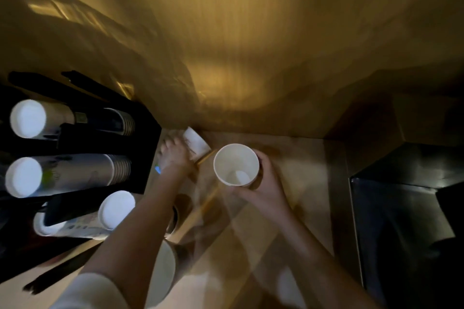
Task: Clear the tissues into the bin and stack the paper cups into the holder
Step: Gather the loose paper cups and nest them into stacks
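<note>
My right hand [261, 183] is wrapped around an upright white paper cup [236, 164] with its mouth facing me, held above the wooden counter. My left hand [175, 155] reaches toward the back of the counter and touches a second white paper cup [197, 143] lying on its side by the wall; the blur hides whether the fingers are closed on it. The black cup holder [148, 138] stands at the left with stacks of cups [27, 118] lying in its slots. Another white cup [163, 271] stands near my left forearm. No tissue is clearly visible.
A thin wooden stick [206, 206] lies on the counter [296, 170] between my arms. A dark metal box or bin [401, 221] fills the right side. A wood-panelled wall rises behind the counter. The picture is dim and blurred.
</note>
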The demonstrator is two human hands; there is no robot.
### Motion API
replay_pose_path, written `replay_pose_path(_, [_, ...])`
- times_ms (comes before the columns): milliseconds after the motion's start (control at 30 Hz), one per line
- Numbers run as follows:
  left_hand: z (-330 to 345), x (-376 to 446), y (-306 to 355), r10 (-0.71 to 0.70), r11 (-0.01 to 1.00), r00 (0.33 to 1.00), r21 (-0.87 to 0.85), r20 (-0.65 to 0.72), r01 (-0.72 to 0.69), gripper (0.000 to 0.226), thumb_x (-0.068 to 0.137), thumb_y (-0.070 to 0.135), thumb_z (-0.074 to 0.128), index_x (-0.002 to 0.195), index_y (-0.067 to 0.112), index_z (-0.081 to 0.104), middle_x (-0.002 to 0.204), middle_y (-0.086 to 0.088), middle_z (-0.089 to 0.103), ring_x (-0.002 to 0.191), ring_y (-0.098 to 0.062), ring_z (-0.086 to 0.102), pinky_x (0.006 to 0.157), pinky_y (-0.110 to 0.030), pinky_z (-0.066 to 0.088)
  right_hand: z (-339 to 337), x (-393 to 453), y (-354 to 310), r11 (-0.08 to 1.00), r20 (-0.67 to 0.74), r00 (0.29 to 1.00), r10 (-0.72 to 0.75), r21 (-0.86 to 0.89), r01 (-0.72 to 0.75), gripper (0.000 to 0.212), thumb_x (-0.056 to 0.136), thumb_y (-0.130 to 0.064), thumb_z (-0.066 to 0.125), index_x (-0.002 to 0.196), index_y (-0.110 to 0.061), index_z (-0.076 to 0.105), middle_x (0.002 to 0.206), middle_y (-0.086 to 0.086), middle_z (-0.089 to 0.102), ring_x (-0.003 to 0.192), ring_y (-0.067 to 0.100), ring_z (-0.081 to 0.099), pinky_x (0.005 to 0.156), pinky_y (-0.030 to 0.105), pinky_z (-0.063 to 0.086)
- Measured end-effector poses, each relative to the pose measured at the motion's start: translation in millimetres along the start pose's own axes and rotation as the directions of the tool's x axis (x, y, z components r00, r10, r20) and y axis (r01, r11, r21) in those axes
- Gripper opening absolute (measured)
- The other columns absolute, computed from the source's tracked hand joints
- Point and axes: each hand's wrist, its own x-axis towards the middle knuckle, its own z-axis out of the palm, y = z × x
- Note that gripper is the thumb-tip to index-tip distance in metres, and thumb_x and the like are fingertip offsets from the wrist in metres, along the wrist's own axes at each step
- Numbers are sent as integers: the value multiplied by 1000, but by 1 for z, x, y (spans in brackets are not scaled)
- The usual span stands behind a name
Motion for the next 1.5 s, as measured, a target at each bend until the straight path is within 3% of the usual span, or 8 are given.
replay_pose_path(167, [0,-2,4,22,999,1000,39,17,-23,80,76,17,68,136,-2,19,138,-28,36,131,-41,33,105,-46,34,5,-1,6,997,-16,1000,26,70,-25,84,57,-10,85,125,-32,41,116,-32,46,104,-23,43,83,1,40])
replay_pose_path(467, [-47,-19,23,12,971,1000,-237,-9,-14,71,75,33,71,127,1,35,130,-22,49,119,-38,49,92,-44,45,6,1,8,993,20,1000,12,119,-14,85,54,-7,84,121,-36,40,119,-22,48,113,2,49,93,26,45])
replay_pose_path(667, [-106,-80,26,200,817,856,-401,-476,-414,73,63,25,78,124,4,43,119,-18,59,110,-33,54,83,-30,42,7,2,8,994,10,1000,0,106,-1,85,51,-20,86,119,-43,42,124,-20,48,120,13,48,97,51,48])
replay_pose_path(833, [-115,-124,30,223,609,854,-617,-470,-499,75,58,30,84,121,14,46,97,15,59,80,19,57,66,3,41,7,-1,8,993,16,999,-33,115,31,80,50,-20,84,116,-41,44,125,-5,55,116,13,54,98,37,47])
replay_pose_path(1000, [-74,-142,36,243,616,887,-644,-393,-454,87,53,30,81,129,19,40,122,3,57,104,-6,53,78,-12,49,-2,-8,14,985,26,998,-52,165,47,82,54,4,82,119,-27,43,117,-10,57,101,-5,59,85,19,51])
replay_pose_path(1167, [-32,-155,45,220,630,899,-648,-378,-427,86,55,24,80,129,12,38,127,-7,52,115,-20,51,91,-38,51,-2,-15,4,992,12,1000,-24,125,22,82,41,-33,80,115,-33,44,111,-10,61,102,8,60,85,24,50])
replay_pose_path(1300, [-12,-160,40,208,657,922,-652,-326,-379,86,55,32,79,128,9,40,127,-11,54,118,-27,51,91,-32,44,-1,-22,-2,999,21,1000,-8,33,7,80,38,-41,74,110,-38,41,106,-16,58,96,-5,55,75,1,42])
replay_pose_path(1500, [2,-166,34,212,659,928,-656,-307,-367,89,54,33,77,130,7,39,128,-14,47,118,-18,44,85,-8,27,-3,-31,-2,998,29,999,-20,-51,22,87,41,-34,75,120,-30,39,112,-8,56,104,7,54,76,-2,39])
